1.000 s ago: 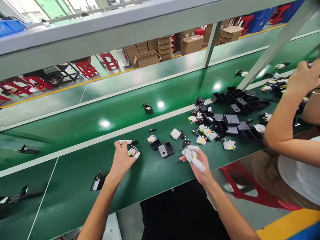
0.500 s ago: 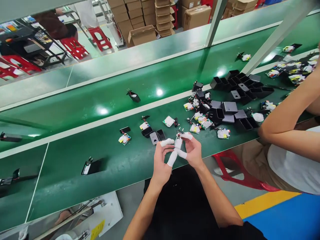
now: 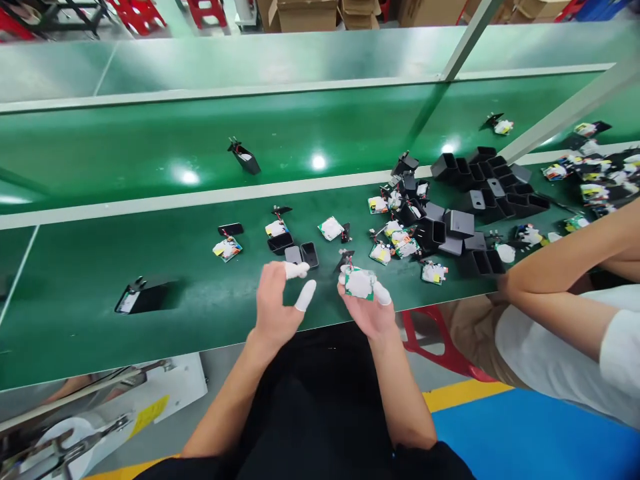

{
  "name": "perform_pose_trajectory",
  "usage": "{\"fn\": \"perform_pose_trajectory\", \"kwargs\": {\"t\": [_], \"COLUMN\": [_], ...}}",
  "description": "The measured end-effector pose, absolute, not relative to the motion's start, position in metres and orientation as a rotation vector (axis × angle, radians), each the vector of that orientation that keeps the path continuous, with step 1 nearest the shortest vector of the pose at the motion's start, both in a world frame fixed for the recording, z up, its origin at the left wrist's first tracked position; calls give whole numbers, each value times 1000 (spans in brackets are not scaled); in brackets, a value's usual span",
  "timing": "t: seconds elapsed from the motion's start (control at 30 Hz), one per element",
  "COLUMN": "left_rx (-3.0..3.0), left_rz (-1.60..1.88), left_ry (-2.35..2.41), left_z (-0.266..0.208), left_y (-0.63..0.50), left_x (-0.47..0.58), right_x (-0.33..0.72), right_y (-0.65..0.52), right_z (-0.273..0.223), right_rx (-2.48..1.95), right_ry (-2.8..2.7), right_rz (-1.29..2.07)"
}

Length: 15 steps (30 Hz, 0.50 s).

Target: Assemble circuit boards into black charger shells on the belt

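Note:
My right hand (image 3: pixel 369 308) holds a circuit board (image 3: pixel 360 283) with a white patch over it and a green edge, above the front of the bench. A small black plug piece (image 3: pixel 345 260) hangs at the board's far side. My left hand (image 3: pixel 281 300), with white covers on thumb and finger, is apart from the board; thumb and forefinger are spread with nothing between them. Just beyond its fingertips lie small black cases (image 3: pixel 310 255), one showing a grey face. Another circuit board (image 3: pixel 331 229) lies flat behind them with its black plug piece beside it.
A heap of boards (image 3: pixel 397 237) and stacked black cases (image 3: pixel 493 180) covers the bench on the right. A co-worker's arm (image 3: pixel 560 287) rests at the right edge. One filled case (image 3: pixel 143 298) lies at left. A metal post (image 3: pixel 555 100) slants across the right.
My left hand has let go of the board and moved left, opening. The board now lies in my right hand, turned with its white face showing. The view has tilted and shifted.

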<state>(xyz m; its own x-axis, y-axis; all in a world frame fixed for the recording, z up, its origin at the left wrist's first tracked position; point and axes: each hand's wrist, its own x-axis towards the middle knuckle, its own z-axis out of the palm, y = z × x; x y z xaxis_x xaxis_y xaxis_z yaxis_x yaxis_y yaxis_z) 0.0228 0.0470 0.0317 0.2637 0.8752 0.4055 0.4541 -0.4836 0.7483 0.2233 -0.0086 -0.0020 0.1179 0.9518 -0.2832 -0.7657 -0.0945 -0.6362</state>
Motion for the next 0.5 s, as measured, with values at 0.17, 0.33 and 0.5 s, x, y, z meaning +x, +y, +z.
{"fn": "perform_pose_trajectory", "kwargs": {"t": [0.17, 0.33, 0.5], "left_rx": [2491, 2482, 2278], "left_rz": [629, 377, 783], "left_ry": [1355, 1203, 1081], "left_z": [46, 44, 52], "left_y": [91, 119, 110], "left_x": [22, 27, 27], "right_x": [222, 224, 228], "right_y": [-11, -14, -21], "right_z": [-1, -1, -1], "right_rx": [-706, -695, -847], "right_ry": [-181, -254, -510], "right_rz": [1470, 1472, 1295]}}
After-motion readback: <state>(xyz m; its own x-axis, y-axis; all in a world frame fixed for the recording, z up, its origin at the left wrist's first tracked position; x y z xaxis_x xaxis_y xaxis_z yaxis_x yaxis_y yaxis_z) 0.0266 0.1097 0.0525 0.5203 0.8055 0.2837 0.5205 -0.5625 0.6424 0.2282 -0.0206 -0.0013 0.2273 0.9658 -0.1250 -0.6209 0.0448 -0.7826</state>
